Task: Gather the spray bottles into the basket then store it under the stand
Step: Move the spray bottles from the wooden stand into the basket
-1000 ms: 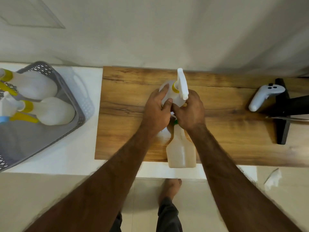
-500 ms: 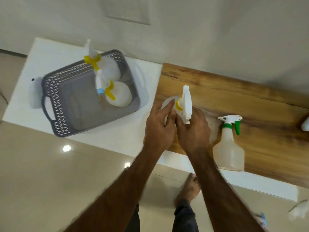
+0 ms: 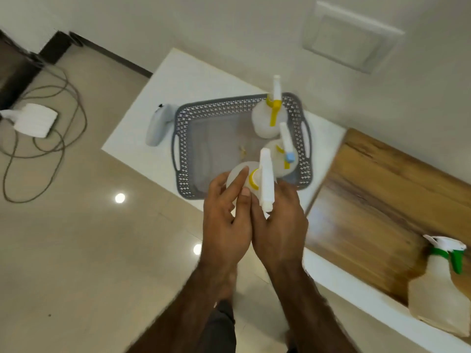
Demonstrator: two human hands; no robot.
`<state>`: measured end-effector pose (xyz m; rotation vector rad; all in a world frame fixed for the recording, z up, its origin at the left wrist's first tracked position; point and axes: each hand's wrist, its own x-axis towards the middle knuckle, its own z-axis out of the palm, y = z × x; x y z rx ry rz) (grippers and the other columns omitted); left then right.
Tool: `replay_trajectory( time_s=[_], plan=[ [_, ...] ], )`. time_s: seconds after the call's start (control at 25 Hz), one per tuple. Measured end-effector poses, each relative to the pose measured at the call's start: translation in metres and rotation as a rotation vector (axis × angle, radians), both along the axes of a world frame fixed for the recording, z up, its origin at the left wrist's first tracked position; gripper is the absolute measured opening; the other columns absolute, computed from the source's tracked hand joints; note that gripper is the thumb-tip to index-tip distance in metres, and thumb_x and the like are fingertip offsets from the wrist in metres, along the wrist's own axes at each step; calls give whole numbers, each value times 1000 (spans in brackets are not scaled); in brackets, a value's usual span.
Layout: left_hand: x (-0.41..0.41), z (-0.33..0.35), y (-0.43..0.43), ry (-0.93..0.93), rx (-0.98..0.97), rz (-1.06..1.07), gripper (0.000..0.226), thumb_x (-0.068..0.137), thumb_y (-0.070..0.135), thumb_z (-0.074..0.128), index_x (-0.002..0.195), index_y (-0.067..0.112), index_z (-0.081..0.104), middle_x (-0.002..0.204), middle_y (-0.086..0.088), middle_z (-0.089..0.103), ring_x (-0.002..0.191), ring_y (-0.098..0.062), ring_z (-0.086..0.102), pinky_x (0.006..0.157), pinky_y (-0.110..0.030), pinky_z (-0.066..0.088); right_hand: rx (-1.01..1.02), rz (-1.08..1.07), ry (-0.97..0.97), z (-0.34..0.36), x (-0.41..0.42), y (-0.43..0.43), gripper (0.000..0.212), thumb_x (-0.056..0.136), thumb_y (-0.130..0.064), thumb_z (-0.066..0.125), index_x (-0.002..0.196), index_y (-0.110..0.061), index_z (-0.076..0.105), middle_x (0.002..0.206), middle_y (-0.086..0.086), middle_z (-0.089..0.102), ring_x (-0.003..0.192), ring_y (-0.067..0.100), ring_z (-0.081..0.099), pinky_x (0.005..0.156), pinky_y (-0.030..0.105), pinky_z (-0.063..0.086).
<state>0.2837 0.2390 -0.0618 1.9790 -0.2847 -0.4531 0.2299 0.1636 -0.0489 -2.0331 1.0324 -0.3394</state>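
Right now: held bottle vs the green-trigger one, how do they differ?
The held bottle is round with a yellow collar; the green-trigger bottle is flat-sided with a green collar. The held one is gripped by the left hand and right hand over the basket; the green one stands on the wood top. Both have translucent bodies.

Held bottle's body [image 3: 238, 178] behind both hands, green-capped bottle [image 3: 438, 289] blurred
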Motion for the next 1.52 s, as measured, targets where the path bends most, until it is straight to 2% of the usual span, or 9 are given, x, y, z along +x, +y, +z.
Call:
replay_trajectory(
  time_s=[0.28, 0.48, 0.68, 0.84, 1.0, 1.16, 1.36, 1.44, 1.52],
  plan=[
    [105, -34, -5, -46, 8, -2, 40, 106, 24, 48, 144, 21, 62, 137, -1, 57, 121, -1, 56, 98, -2, 43, -38, 68, 22, -36, 107, -7, 39, 99, -33, 60, 136, -19, 61, 126, 6, 66, 113, 25, 64, 91, 41, 54],
    [158, -86, -32, 2, -17, -71, 40, 105, 33, 47, 141, 25, 64, 135, -3, 61, 125, -18, 61, 104, -41, 55, -51, 47, 121, -74, 156, -32, 42, 101, -35, 55, 142, -25, 57, 127, 7, 62, 113, 27, 63, 81, 33, 45],
    [182, -109, -51, 19, 12, -98, 39, 107, 26, 48, 138, 12, 67, 136, -13, 61, 125, -21, 61, 103, -23, 52, -43, 56, 144, -100, 180, -49, 47, 101, -29, 53, 148, -27, 50, 127, 9, 60, 108, 27, 64, 76, 27, 38],
    [197, -125, -59, 60, 30, -116, 47, 101, 36, 47, 128, 6, 70, 125, -22, 63, 119, -35, 64, 102, -45, 55, -25, 24, 76, -108, 189, -52, 52, 98, -17, 54, 150, -21, 49, 133, 10, 60, 115, 26, 63, 91, 30, 47],
    [192, -125, -67, 91, 13, -109, 54, 97, 45, 47, 131, 9, 67, 127, -21, 63, 121, -36, 63, 102, -54, 56, 28, -12, 48, -110, 185, -56, 56, 98, -10, 53, 153, -20, 46, 150, 14, 49, 131, 30, 57, 105, 40, 50],
    [190, -125, -58, 132, -33, -86, 58, 98, 47, 49, 142, 10, 58, 132, -22, 64, 121, -46, 63, 101, -58, 57, 92, 0, 28, -100, 170, -41, 55, 99, -6, 52, 153, -16, 45, 162, 17, 38, 144, 31, 45, 114, 37, 41],
    [146, -102, -52, 147, -49, 63, 59, 96, 37, 52, 150, 13, 51, 142, -11, 65, 127, -24, 66, 108, -49, 55, 161, -40, -98, -89, 122, -16, 48, 96, -4, 52, 144, -7, 54, 153, 17, 51, 144, 29, 47, 118, 43, 42],
    [112, -91, -46, 134, 10, 166, 57, 94, 42, 53, 144, 16, 58, 140, -9, 66, 128, -23, 65, 109, -51, 54, 171, -70, -141, -81, 90, -10, 46, 96, -5, 52, 142, -6, 57, 148, 12, 58, 140, 24, 51, 116, 38, 43],
    [70, -75, -43, 100, 12, 228, 38, 95, 41, 54, 124, 23, 70, 126, -4, 72, 118, -19, 69, 103, -54, 57, 155, -123, -138, -74, 52, -5, 41, 99, -11, 54, 139, -9, 60, 144, 7, 62, 136, 19, 55, 113, 29, 44]
  ],
)
